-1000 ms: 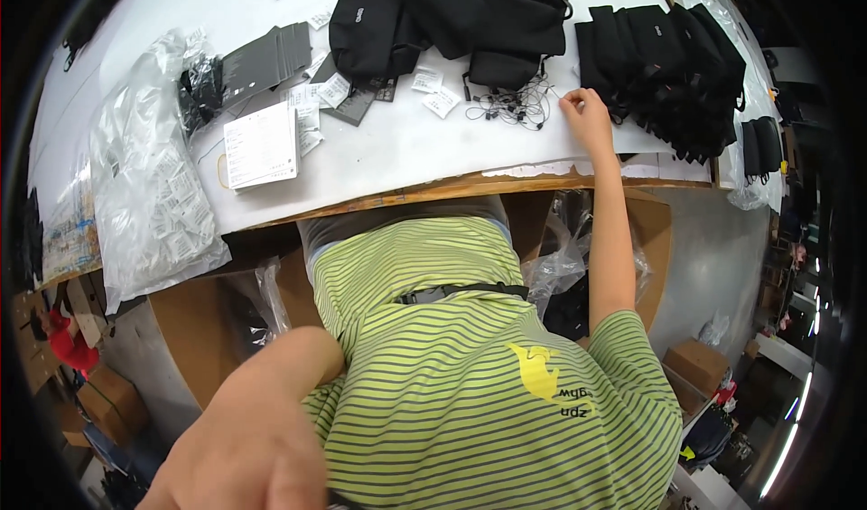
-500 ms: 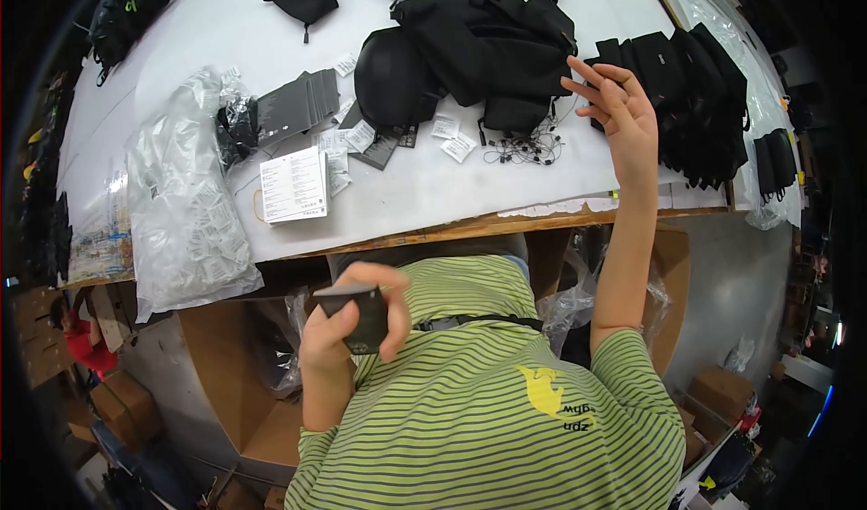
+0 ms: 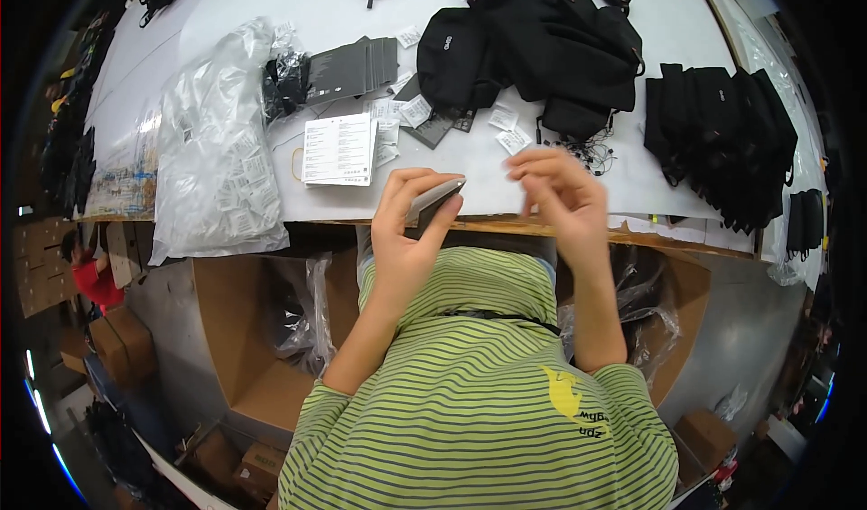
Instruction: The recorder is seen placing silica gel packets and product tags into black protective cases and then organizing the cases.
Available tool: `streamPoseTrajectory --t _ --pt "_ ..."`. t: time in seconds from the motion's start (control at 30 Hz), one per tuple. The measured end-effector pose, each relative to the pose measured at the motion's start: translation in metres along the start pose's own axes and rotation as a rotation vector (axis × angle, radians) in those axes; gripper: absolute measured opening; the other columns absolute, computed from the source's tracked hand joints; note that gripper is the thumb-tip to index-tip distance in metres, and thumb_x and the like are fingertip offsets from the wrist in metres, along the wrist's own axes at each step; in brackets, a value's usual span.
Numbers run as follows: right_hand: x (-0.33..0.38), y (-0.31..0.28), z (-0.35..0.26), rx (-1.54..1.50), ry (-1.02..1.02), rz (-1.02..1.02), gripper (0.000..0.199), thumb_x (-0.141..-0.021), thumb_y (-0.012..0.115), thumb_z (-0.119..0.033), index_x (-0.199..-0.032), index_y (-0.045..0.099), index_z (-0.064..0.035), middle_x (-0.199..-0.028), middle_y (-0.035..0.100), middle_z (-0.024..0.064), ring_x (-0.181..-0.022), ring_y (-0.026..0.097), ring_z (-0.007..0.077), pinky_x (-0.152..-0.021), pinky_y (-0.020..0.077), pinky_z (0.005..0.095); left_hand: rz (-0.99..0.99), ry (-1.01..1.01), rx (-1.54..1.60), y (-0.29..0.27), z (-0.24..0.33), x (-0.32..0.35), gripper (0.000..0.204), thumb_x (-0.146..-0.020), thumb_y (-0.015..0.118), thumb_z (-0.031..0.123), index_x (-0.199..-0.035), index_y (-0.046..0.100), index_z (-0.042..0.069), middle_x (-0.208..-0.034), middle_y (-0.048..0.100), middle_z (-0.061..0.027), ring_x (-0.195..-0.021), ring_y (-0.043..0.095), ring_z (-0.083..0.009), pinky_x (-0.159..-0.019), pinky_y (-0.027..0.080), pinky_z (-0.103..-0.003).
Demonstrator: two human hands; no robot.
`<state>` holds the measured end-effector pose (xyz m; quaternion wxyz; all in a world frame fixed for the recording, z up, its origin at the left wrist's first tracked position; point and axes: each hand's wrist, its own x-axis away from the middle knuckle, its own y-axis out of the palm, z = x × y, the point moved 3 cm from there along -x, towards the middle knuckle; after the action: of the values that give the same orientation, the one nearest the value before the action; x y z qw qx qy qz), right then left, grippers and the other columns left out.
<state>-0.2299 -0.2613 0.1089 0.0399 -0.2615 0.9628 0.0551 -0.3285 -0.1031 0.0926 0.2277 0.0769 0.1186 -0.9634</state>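
Note:
My left hand (image 3: pixel 408 219) is closed on a small stack of dark cards (image 3: pixel 437 206), tilted so that its pale edge shows, just over the table's front edge. To its right, my right hand (image 3: pixel 564 194) is raised with its fingers curled toward the thumb as in a pinch. Motion blurs the fingertips, and whatever they hold is too small to make out. Behind that hand lies a tangle of thin black tag strings (image 3: pixel 591 156). Small white labels (image 3: pixel 513 140) are scattered to the left of the strings.
A white booklet stack (image 3: pixel 339 150), fanned dark grey cards (image 3: pixel 354 69) and a clear bag of labels (image 3: pixel 217 149) lie on the left of the white table (image 3: pixel 470 177). Black backpacks (image 3: pixel 551 49) and black pouches (image 3: pixel 722 140) lie behind and right. Cardboard boxes (image 3: pixel 217 329) stand below.
My left hand has risen from in front of my body to the table edge with the cards. My right hand has come down and left, toward the left hand. The view has shifted.

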Motion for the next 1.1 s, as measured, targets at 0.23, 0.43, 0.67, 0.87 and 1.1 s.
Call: streamPoseTrajectory --t 0.23,0.43,0.67,0.87,1.1 --pt "0.007 0.030 0.011 0.182 0.109 -0.138 0.011 -0.087 0.063 -0.010 -0.085 0.063 0.0008 -0.056 0.049 -0.0032 -0.049 0.034 0.0021 -0.045 0.0247 0.0204 0.098 0.177 -0.241 -0.001 0.009 0.001 0.022 -0.074 0.071 0.000 -0.096 0.070 0.005 -0.087 0.058 -0.0056 -0.078 0.057 -0.0159 -0.068 0.046 -0.025" --pt "0.004 0.030 0.010 0.326 0.087 -0.168 0.008 -0.084 0.063 -0.008 -0.083 0.062 0.0003 -0.053 0.045 -0.0027 -0.048 0.033 0.0023 -0.045 0.0242 0.0213 0.089 0.288 -0.387 -0.005 0.012 0.003 0.023 -0.071 0.073 -0.002 -0.093 0.070 0.005 -0.082 0.061 -0.0056 -0.075 0.058 -0.0184 -0.064 0.046 -0.027" --pt "0.007 0.029 0.018 0.241 0.099 -0.160 0.010 -0.086 0.062 -0.009 -0.082 0.061 -0.0007 -0.052 0.043 -0.0055 -0.048 0.031 0.0001 -0.044 0.0206 0.0208 0.075 0.175 -0.217 -0.007 0.008 0.007 0.028 -0.078 0.070 0.000 -0.104 0.062 0.002 -0.095 0.066 -0.0074 -0.088 0.062 -0.0167 -0.071 0.049 -0.025" --pt "0.009 0.028 0.029 0.129 0.139 -0.142 0.010 -0.088 0.060 -0.010 -0.083 0.061 -0.0013 -0.054 0.048 -0.0062 -0.049 0.032 -0.0005 -0.045 0.0212 0.0197 -0.070 -0.011 0.015 -0.010 0.004 0.006 0.029 -0.087 0.065 0.013 -0.111 0.055 0.001 -0.098 0.065 -0.0082 -0.090 0.061 -0.0126 -0.078 0.047 -0.024" --pt "0.012 0.032 0.024 0.268 0.104 -0.168 0.006 -0.087 0.061 -0.007 -0.087 0.061 -0.0012 -0.057 0.052 -0.0019 -0.049 0.036 0.0014 -0.045 0.0257 0.0207 0.058 -0.084 0.009 -0.011 0.001 0.007 0.019 -0.083 0.068 0.014 -0.097 0.062 0.003 -0.089 0.065 -0.0057 -0.082 0.062 -0.0147 -0.073 0.048 -0.026"
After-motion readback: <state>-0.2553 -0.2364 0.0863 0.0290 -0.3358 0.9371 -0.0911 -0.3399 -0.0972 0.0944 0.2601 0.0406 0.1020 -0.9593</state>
